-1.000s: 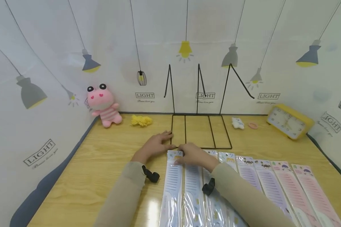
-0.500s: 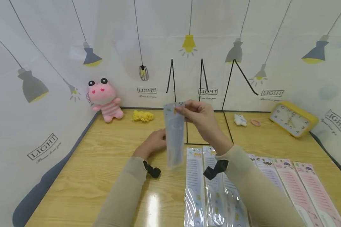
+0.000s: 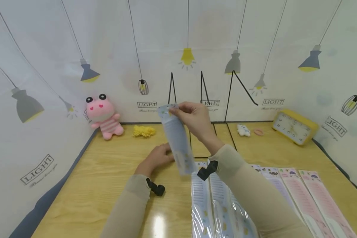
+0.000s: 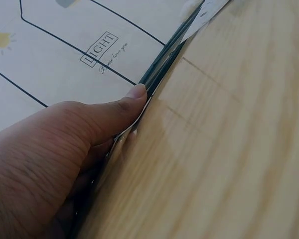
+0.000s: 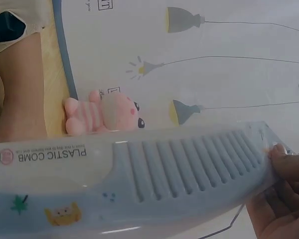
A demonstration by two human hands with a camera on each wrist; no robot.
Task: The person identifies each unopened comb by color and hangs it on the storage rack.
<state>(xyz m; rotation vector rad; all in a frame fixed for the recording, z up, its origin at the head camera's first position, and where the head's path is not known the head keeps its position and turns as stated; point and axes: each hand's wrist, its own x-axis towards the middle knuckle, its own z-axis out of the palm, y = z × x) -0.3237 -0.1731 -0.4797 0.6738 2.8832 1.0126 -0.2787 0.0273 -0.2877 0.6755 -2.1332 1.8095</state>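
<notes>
Comb of pale-blue plastic [image 3: 177,135], in one clear flat sleeve [image 3: 163,110], tilted before black wire rack [image 3: 229,96]; right hand [image 3: 196,120] pinching sleeve, left hand [image 3: 158,158] gripping rack. Before rack: three sleeved blue combs [image 3: 200,195], two pink [image 3: 301,195].

A wood-grain desk [image 3: 86,198] spans the lower frame. Packaged combs [image 3: 200,195] lie at lower right; across mid-frame, left to right, sit a pink plush [image 3: 104,115], yellow yarn [image 3: 144,131], black wire rack [image 3: 231,136], white figurine [image 3: 243,130], pink ring [image 3: 258,132] and yellow clock [image 3: 295,127].

Combs [image 3: 221,191] on table [image 3: 92,198] before rack [image 3: 201,86]
</notes>
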